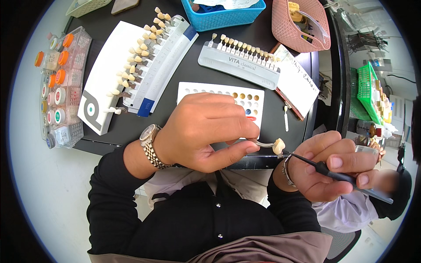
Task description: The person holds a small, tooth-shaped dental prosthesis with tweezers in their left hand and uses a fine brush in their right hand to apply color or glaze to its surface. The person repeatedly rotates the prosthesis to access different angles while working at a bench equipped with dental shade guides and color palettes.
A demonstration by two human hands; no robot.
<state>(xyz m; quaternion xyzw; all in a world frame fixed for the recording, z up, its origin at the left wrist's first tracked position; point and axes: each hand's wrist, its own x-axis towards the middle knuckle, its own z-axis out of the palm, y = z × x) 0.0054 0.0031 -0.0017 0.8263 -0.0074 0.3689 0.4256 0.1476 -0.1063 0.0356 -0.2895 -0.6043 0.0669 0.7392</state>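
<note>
My left hand (208,131) is closed on a thin curved metal holder (264,145), probably tweezers or a clamp. At its tip sits a yellowish-white dental crown (279,146), held up just past the table's front edge. My right hand (326,168) grips a fine brush (337,174) with a dark handle, its dark tip pointing left, close to the crown's lower right side. Whether tip and crown touch, I cannot tell. Below my left hand lies a white palette (260,97) with wells of brown, yellow, grey and blue colours, partly hidden by the hand.
Two tooth shade guides (239,65) (160,70) lie farther back, one on a white box (105,65). Left stands a clear rack (81,48) of lidded jars. Blue (228,19) and pink (302,26) baskets, a notepad (298,83) and a loose shade tab (286,118) are around. A person (346,215) sits at right.
</note>
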